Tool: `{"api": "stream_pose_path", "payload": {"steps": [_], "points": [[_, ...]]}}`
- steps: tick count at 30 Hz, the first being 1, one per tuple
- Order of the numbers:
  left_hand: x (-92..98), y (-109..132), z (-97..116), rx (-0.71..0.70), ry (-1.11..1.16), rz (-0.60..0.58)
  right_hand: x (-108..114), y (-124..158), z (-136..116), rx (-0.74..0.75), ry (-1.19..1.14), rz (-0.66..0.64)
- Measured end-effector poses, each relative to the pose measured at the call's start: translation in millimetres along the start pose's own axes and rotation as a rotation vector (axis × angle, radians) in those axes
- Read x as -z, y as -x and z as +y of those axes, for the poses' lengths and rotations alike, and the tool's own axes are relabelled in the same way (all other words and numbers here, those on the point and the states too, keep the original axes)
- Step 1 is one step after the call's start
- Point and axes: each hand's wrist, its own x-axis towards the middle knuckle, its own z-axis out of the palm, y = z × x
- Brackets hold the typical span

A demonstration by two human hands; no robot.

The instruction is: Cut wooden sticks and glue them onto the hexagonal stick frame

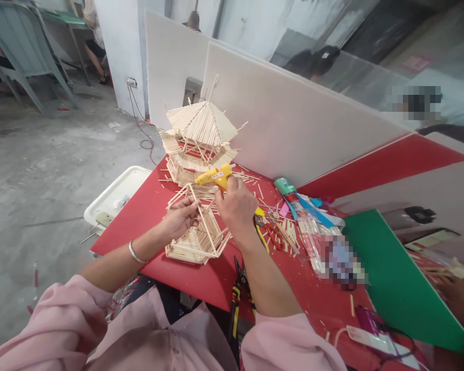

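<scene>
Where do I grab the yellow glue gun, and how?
Best take the yellow glue gun by its handle, coming from the right, as the right hand does now. The handle drops below the body, while the nozzle points left, toward the left hand's side. Keep fingers off that tip; it may be hot.

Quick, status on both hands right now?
Left hand: closed, fingers pinching the stick frame.
Right hand: closed, holding the yellow glue gun, its nozzle toward the left hand's side.
</scene>
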Motion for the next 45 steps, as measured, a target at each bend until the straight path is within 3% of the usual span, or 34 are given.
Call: {"api": "stream_pose_path", "payload": {"steps": [9, 14, 23, 29, 45], "points": [[-2.6, 1, 1, 0.001, 0.013, 0.025, 2, 2, 4, -0.014, -0.029, 0.039], [-6.1, 1, 3, 0.010, 0.031, 0.044, 15, 14, 14, -0.064, -0.054, 0.007], [-1.6, -1, 4, -0.009, 0.039, 0.020, 64, 102, 56, -0.181, -0.033, 0.037], [-5.1, -1, 6, -0.015, 0.033, 0.031, 72, 144, 65, -0.121, 0.049, 0.012], [-5.9, -2, 8, -0.011, -0.002, 0.043, 71, 153, 61, -0.050, 0.092, 0.023]]}}
